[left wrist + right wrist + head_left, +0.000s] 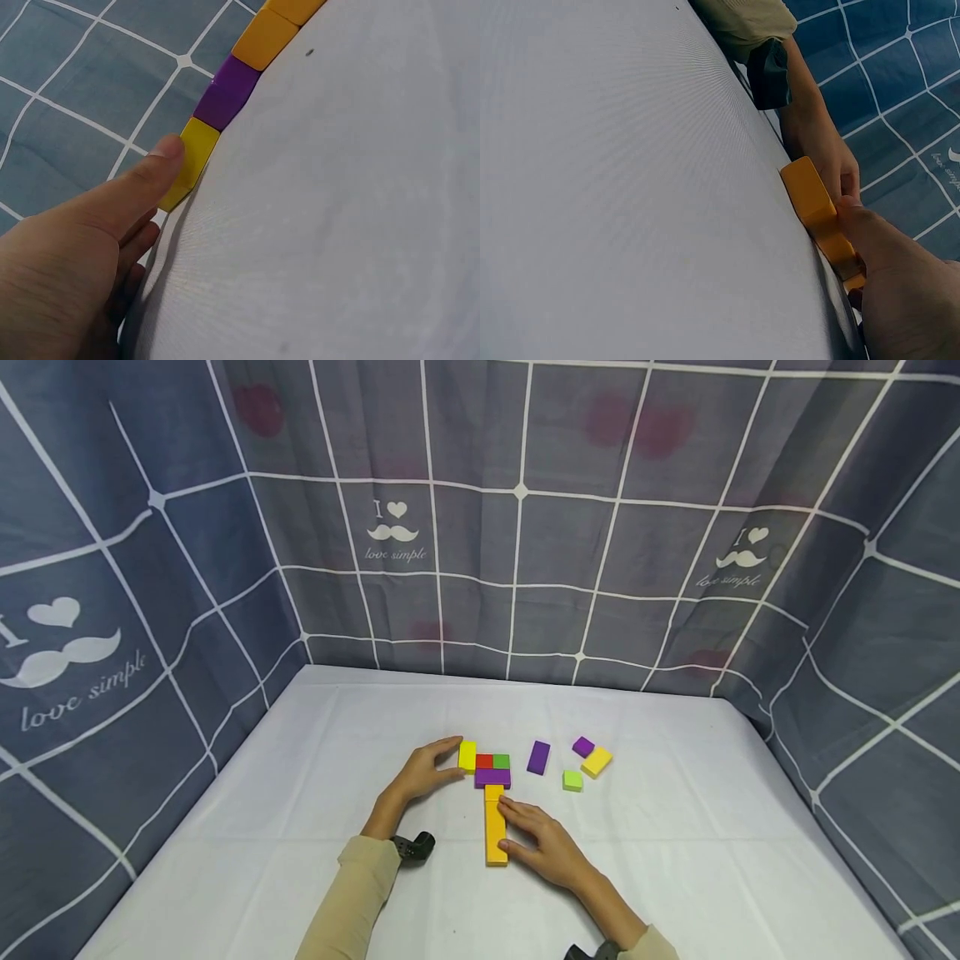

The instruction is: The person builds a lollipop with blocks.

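My left hand point(427, 772) pinches a yellow block point(467, 757), thumb at its near end and index finger at its far end. In the left wrist view, the thumb lies on the yellow block point(196, 154). That block stands beside a red block point(484, 762), a green block point(501, 762) and a purple block point(492, 778) below them. From the purple block a column of orange blocks point(495, 835) runs toward me. Along its right side, my right hand point(547, 847) touches the column with extended fingers and thumb; the right wrist view shows the thumb against an orange block point(810, 191).
Loose to the right lie a purple block point(538, 757), a smaller purple block point(582, 746), a yellow-orange block point(597, 762) and a light green cube point(572, 781). A white cloth point(675, 827) covers the table. Grey-blue checked curtains point(480, 543) surround it.
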`<act>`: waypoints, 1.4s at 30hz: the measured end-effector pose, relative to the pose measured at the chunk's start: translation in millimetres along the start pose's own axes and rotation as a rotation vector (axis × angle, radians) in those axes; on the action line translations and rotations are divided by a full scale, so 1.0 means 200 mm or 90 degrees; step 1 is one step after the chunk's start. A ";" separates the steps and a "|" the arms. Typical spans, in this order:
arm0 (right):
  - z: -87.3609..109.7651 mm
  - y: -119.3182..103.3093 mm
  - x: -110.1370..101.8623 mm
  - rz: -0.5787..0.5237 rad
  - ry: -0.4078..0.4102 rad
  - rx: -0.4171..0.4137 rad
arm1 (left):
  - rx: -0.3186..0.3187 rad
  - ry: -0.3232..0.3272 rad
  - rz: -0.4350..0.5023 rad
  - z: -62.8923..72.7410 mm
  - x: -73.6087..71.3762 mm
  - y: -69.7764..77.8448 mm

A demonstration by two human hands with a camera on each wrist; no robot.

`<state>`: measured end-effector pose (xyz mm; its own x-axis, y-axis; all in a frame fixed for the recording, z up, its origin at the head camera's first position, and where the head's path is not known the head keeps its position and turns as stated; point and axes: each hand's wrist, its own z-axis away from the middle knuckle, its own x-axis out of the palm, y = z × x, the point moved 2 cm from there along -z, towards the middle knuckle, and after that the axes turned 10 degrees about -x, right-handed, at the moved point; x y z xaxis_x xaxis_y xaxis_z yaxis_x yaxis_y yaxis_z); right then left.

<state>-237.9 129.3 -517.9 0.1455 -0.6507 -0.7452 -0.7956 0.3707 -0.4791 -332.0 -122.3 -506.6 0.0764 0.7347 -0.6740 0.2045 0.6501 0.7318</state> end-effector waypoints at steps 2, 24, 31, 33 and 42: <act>0.00 0.00 0.00 -0.001 0.002 -0.001 | 0.006 -0.002 -0.004 0.00 0.00 0.00; 0.00 -0.01 0.00 -0.002 0.045 -0.026 | -0.006 0.002 0.000 0.01 0.00 0.01; 0.00 0.01 -0.04 0.036 0.156 0.016 | -0.001 0.005 -0.003 0.01 0.00 0.01; 0.00 0.01 -0.07 0.065 0.212 0.046 | -0.001 0.005 -0.003 0.01 0.00 0.01; 0.07 0.12 -0.24 0.125 0.411 0.209 | -0.024 0.003 -0.007 0.01 0.00 0.01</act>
<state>-255.4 178.1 -500.6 -0.4350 -0.7742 -0.4598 -0.5409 0.6329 -0.5540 -329.6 -121.4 -505.5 0.0696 0.7285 -0.6815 0.1689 0.6647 0.7278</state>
